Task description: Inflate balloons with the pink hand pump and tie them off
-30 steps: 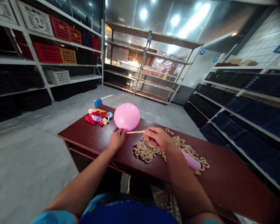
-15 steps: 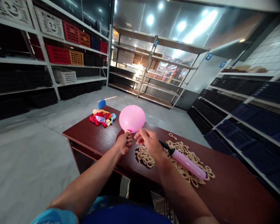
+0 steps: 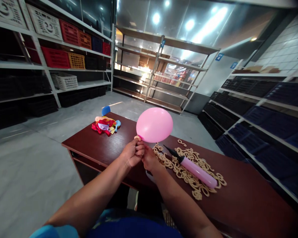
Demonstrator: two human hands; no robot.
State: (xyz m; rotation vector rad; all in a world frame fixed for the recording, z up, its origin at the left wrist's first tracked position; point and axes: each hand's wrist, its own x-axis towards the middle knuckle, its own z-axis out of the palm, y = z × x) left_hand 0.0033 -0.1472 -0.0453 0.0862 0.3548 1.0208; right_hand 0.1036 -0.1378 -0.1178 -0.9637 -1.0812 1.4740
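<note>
A blown-up pink balloon [image 3: 154, 125] floats just above my hands, its neck pointing down to the left. My left hand [image 3: 133, 152] is closed in a pinch round the neck. Against it, my right hand [image 3: 149, 159] is closed too, its fingertips tucked beside the left fingers under the balloon; what they grip is hidden. To the right lies a hand pump [image 3: 198, 172] with a pink barrel and black nozzle. It rests on a heap of tan curled, ring-like pieces [image 3: 188, 178] spread over the dark red-brown table [image 3: 89, 145].
A pile of uninflated balloons [image 3: 105, 125] in several colours lies at the table's far left, with a blue chair back [image 3: 106, 110] behind it. Shelves with crates [image 3: 57, 58] stand left, dark crates [image 3: 258, 124] right, and a metal rack [image 3: 161, 69] at the back.
My right hand has moved left and down to meet the left hand, its fingers closing. The balloon has swung to the right and now leans over the right hand.
</note>
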